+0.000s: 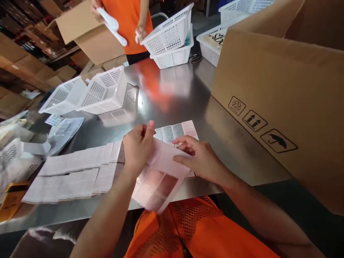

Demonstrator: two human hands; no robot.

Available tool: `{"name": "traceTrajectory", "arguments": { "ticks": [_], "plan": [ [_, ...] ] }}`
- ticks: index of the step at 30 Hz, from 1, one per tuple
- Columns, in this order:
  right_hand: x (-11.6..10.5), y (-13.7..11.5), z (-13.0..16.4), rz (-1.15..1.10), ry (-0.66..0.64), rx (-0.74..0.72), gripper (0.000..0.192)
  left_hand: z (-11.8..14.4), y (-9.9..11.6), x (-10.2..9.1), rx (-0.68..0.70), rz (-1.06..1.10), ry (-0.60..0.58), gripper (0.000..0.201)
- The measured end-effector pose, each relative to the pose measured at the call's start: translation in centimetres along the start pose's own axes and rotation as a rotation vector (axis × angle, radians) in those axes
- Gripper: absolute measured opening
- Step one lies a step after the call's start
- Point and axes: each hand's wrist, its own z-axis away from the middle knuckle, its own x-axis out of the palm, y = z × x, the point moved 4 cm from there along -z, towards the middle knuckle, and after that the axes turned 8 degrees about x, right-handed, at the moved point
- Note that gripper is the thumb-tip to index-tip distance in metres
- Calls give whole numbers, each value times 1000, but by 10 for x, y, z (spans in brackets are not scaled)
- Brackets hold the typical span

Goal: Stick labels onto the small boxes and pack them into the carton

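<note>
From the head camera, what we're looking at is a printed leaflet (161,175) held up off the near edge of the steel table (231,150), right in front of the orange mesh vest (204,233). Our left hand (138,145) has it pinched near the top left corner, thumb pointing up and fingers curled behind the sheet, so that one's clamped on paper. Our right hand (200,157) sits on the top right part, fingers spread loosely across the sheet with the fingertips pressing on it; thumb is hidden underneath, so we'd call it a light grasp rather than a tight one.

The bit that matters: the leaflet's long axis runs from the hands down and toward us, the free end hanging over the table edge, blurry. Both hands are on the far end of it, left a touch closer to the corner.

Just beyond the fingers another folded leaflet (176,132) lies flat. To the left, a spread of flat leaflets (72,175). Further left and far, tipped white plastic baskets (102,91). Big cardboard box (282,104) on the right. Across the table a co-worker's hand (140,34) holds a stacked basket (169,34)
</note>
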Motion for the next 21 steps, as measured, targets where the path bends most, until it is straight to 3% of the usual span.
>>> {"name": "traceTrajectory", "arguments": {
  "ticks": [2, 3, 5, 6, 7, 9, 11, 14, 16, 18, 21],
  "plan": [
    [1, 4, -9, -21, 87, 1, 26, 2, -15, 2, -70, 249, -159, 41],
    [-1, 8, -14, -43, 136, -3, 25, 5, -25, 4, -120, 370, -279, 54],
    [-9, 17, -20, -101, 250, -28, 33, 13, -44, 3, -208, 546, -468, 77],
    [-13, 21, -20, -131, 320, -49, 39, 17, -53, 0, -231, 599, -493, 79],
    [-15, 25, -18, -155, 387, -67, 47, 20, -61, -4, -241, 643, -463, 78],
    [-10, 34, -11, -201, 417, -73, 64, 25, -74, -14, -232, 719, -295, 76],
    [7, 39, -5, -236, 300, -37, 83, 31, -83, -22, -229, 770, -124, 78],
    [32, 37, 2, -227, 144, -18, 97, 38, -92, -29, -243, 774, 25, 79],
    [41, 27, 4, -152, 124, -50, 88, 43, -95, -32, -257, 730, 76, 75],
    [46, 14, 3, -37, 129, -103, 63, 48, -97, -36, -252, 722, 92, 72],
    [48, -2, 2, 95, 171, -158, 39, 58, -97, -40, -208, 821, 31, 81]
  ]
}}
